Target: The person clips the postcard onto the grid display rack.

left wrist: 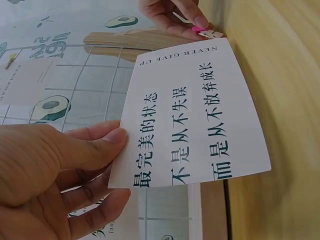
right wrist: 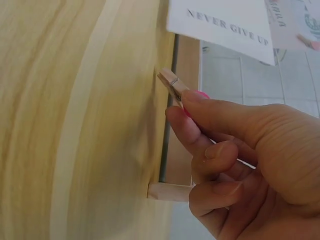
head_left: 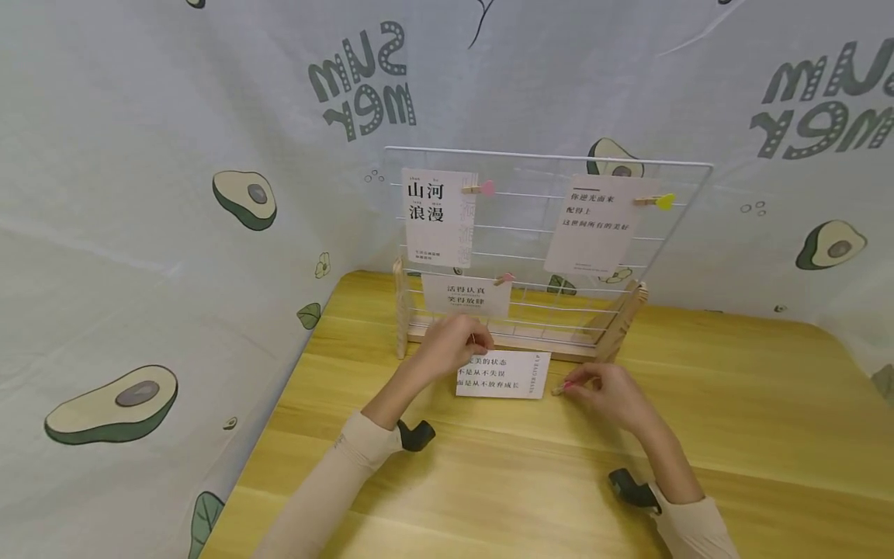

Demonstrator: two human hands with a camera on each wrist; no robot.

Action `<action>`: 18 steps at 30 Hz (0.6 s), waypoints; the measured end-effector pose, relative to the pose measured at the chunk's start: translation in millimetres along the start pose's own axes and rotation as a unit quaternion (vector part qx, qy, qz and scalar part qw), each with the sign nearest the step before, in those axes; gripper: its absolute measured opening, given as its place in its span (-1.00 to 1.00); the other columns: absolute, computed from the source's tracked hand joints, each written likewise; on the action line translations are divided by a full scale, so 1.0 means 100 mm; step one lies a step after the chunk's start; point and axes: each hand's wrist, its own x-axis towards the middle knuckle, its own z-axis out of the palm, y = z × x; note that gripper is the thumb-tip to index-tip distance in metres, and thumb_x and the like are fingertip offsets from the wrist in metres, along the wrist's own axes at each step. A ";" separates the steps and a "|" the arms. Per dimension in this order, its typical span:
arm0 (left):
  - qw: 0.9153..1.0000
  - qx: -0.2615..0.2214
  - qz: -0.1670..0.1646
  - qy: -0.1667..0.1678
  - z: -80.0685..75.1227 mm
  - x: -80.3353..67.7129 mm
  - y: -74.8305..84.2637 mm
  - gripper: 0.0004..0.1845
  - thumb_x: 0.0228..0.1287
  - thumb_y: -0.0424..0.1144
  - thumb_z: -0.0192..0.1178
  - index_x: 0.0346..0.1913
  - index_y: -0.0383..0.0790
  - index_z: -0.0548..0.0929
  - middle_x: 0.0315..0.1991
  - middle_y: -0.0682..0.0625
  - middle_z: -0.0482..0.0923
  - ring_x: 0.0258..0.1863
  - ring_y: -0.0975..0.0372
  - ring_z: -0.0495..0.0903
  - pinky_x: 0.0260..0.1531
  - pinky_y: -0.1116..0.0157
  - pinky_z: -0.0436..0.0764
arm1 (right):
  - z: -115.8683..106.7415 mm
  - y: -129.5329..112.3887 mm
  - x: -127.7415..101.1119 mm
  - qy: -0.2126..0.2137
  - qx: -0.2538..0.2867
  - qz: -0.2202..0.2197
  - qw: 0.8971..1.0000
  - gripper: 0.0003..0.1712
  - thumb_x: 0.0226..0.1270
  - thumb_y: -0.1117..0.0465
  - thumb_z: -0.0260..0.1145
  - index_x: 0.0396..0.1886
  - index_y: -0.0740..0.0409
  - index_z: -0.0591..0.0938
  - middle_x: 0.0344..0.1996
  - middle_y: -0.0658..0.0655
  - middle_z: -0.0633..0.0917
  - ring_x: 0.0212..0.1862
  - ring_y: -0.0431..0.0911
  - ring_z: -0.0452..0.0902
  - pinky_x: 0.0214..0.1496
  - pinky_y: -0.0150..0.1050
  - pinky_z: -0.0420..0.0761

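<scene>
Head view first: my left hand (head_left: 452, 345) pinches the white printed paper card (head_left: 504, 375) at its near corner, low before the white wire grid stand (head_left: 538, 233). Left wrist view: thumb and fingers clamp that card's edge. Right wrist view: my right hand (right wrist: 240, 150) pinches a small wooden clothespin with pink tip (right wrist: 175, 86), just beside the card; I judge clipping comes next, needing the peg squeezed open.

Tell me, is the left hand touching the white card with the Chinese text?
Touching. The left wrist view shows the left hand with its thumb pressed on the edge of the white card and fingers beneath it.
</scene>
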 end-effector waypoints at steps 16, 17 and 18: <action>0.975 0.193 0.070 0.081 -0.17 0.46 0.61 -0.72 0.35 -0.42 0.32 -0.04 0.03 0.83 -0.07 0.13 0.77 -0.08 0.27 0.76 -0.49 0.51 0.53 | 0.02 -0.05 0.03 -0.002 0.020 -0.007 1.000 -0.90 0.29 0.22 0.51 -0.27 0.15 0.79 -0.34 0.07 0.79 -0.45 -0.23 0.33 -0.45 -0.35 0.33; 0.972 0.207 0.079 0.085 -0.17 0.48 0.63 -0.70 0.34 -0.44 0.31 -0.02 0.02 0.82 -0.09 0.13 0.76 -0.09 0.27 0.75 -0.44 0.51 0.56 | 0.03 -0.05 0.03 -0.004 0.021 -0.008 1.000 -0.90 0.29 0.22 0.51 -0.27 0.15 0.79 -0.34 0.07 0.79 -0.44 -0.24 0.33 -0.44 -0.36 0.34; 0.968 0.218 0.089 0.090 -0.16 0.49 0.65 -0.67 0.31 -0.47 0.32 -0.01 0.02 0.81 -0.08 0.13 0.75 -0.09 0.28 0.74 -0.40 0.51 0.58 | 0.04 -0.05 0.03 -0.008 0.024 -0.009 1.000 -0.90 0.29 0.22 0.51 -0.27 0.15 0.79 -0.34 0.06 0.79 -0.46 -0.25 0.32 -0.45 -0.36 0.33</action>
